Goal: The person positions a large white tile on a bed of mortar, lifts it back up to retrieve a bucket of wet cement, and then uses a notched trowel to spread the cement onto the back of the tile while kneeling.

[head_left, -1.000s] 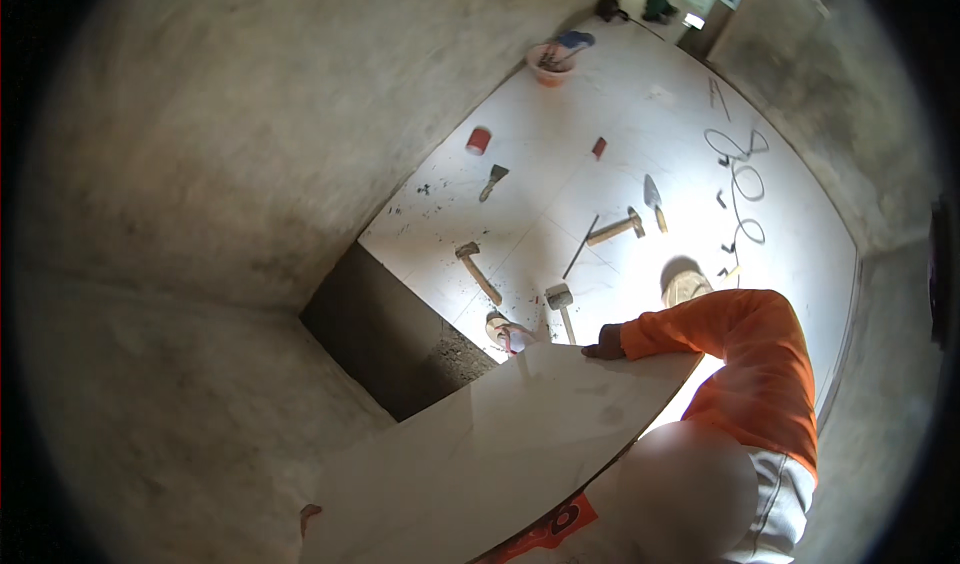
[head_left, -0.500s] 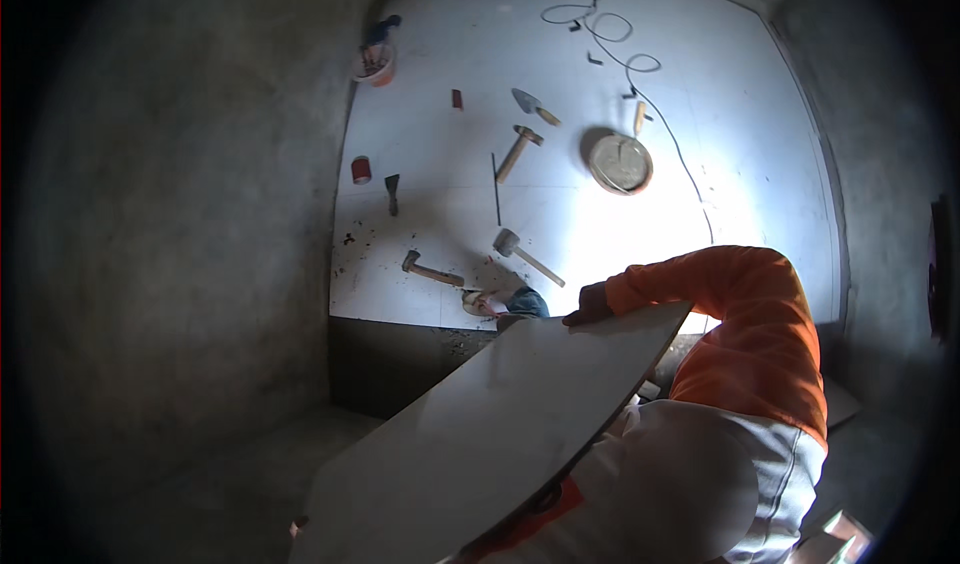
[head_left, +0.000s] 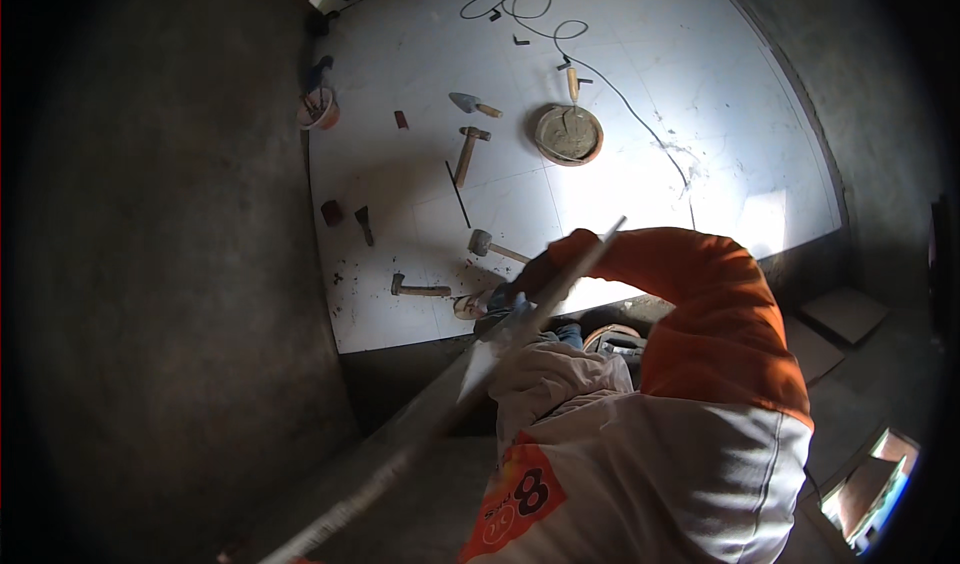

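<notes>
A large white floor tile (head_left: 478, 372) is tilted up in front of my body, turned nearly edge-on. My right hand (head_left: 537, 276), at the end of an orange sleeve, grips it near its far end. At the lower-left rim my left hand (head_left: 230, 554) shows only as blurred fingers by the tile's near end; it appears to hold that edge. Just past the right hand, a rubber mallet (head_left: 480, 243) lies on the tiled floor (head_left: 400, 324), partly covered by the hand. A foot (head_left: 468, 307) rests at the edge of the tiled area.
Two hammers (head_left: 420, 289) (head_left: 468, 154), a scraper (head_left: 364, 224), a trowel (head_left: 470, 104) and a thin rod (head_left: 457, 194) lie ahead. Beyond are a round pan of mortar (head_left: 568, 136), a cable (head_left: 640, 114) and a bucket (head_left: 320, 111). Loose tiles (head_left: 845, 314) lie at right; a wall (head_left: 180, 244) rises at left.
The tile has swung from showing its broad white face to nearly edge-on. My right hand has moved left and a little nearer the mallet. The view has shifted, showing more at the right.
</notes>
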A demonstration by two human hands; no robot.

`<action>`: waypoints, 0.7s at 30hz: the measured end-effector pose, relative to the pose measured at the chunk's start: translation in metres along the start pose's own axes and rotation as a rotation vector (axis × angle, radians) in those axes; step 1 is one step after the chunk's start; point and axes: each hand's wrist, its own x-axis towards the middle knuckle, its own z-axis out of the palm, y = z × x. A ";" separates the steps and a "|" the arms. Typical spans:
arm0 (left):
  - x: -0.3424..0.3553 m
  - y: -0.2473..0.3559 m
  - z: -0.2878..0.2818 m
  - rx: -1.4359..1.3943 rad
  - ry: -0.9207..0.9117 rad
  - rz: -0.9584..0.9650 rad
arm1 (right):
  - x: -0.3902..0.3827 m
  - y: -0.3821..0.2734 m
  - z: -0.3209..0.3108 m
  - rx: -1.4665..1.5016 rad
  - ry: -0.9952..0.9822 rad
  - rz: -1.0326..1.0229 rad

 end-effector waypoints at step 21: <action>0.062 0.272 -0.044 -0.311 0.138 0.949 | -0.126 0.041 0.139 0.667 0.043 1.142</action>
